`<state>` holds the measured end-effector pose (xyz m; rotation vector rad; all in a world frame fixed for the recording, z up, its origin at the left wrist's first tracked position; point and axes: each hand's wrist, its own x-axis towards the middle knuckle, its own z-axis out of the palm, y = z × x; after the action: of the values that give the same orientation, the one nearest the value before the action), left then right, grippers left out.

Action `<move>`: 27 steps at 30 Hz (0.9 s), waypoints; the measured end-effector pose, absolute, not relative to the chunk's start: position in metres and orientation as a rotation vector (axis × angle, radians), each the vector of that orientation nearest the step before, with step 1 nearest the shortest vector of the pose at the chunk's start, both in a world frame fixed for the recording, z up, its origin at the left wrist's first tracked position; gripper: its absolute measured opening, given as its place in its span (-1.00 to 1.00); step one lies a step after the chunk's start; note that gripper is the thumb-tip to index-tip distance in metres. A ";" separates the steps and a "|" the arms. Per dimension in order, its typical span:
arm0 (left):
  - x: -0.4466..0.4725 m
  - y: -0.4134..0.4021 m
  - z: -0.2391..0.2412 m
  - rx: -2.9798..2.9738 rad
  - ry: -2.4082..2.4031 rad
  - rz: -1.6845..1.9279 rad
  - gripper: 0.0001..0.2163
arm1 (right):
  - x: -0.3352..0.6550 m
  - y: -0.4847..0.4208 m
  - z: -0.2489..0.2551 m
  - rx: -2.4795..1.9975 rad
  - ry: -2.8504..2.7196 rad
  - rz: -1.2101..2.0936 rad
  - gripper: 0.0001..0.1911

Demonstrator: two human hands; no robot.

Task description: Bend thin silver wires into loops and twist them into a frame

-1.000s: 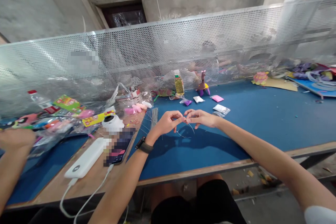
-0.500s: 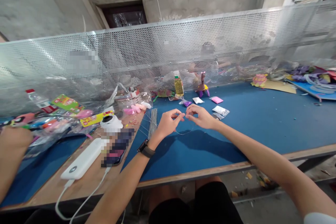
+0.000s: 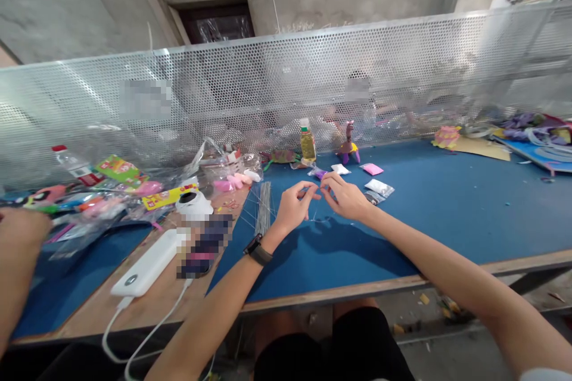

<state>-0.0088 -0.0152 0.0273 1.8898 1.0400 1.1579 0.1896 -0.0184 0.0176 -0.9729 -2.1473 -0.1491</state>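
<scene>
Over the blue tabletop my left hand (image 3: 292,207) and my right hand (image 3: 346,197) meet almost fingertip to fingertip. Both are closed in a pinch on a thin wire (image 3: 320,220), whose faint loop hangs just below the fingers; its ends are hidden by the fingertips. A bundle of straight thin wires (image 3: 264,208) lies beside my left wrist. Just beyond my right hand are small packets: a purple one (image 3: 320,173), a white one (image 3: 340,169), a pink one (image 3: 372,169) and another white one (image 3: 379,188).
Behind stand an oil-coloured bottle (image 3: 307,143) and a brown, yellow and purple animal figure (image 3: 349,146), before a perforated metal screen (image 3: 250,95). Left are a white power bank (image 3: 149,265), a phone (image 3: 205,247), a white round device (image 3: 194,205) and another person's arm (image 3: 20,250).
My fingers have shifted slightly around the wire, with the right hand's fingers now drawn closer over the pinch. The view has moved a little, and the other person's arm at left has shifted.
</scene>
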 end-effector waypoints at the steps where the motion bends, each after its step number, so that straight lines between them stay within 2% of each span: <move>1: -0.009 -0.014 0.026 1.884 1.016 1.154 -0.63 | 0.191 -0.018 0.018 -0.956 -2.141 -0.103 -0.83; 5: -0.010 -0.008 0.024 1.873 0.931 1.162 -0.59 | 0.194 -0.018 0.017 -0.938 -2.094 0.053 -0.78; 15: -0.011 -0.011 0.028 1.803 0.892 1.069 -0.56 | 0.184 -0.018 0.020 -0.877 -1.757 0.445 -0.80; 23: -0.010 -0.011 0.024 1.824 0.864 1.045 -0.58 | 0.196 -0.023 0.026 -0.970 -2.025 0.138 -0.87; 27: -0.012 -0.014 0.029 1.868 0.874 1.057 -0.59 | 0.200 -0.028 0.033 -1.010 -2.079 0.059 -0.80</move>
<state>-0.0117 -0.0135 0.0288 1.8677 0.8740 1.0571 0.1997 -0.0283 0.0334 -1.0101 -2.0795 0.0591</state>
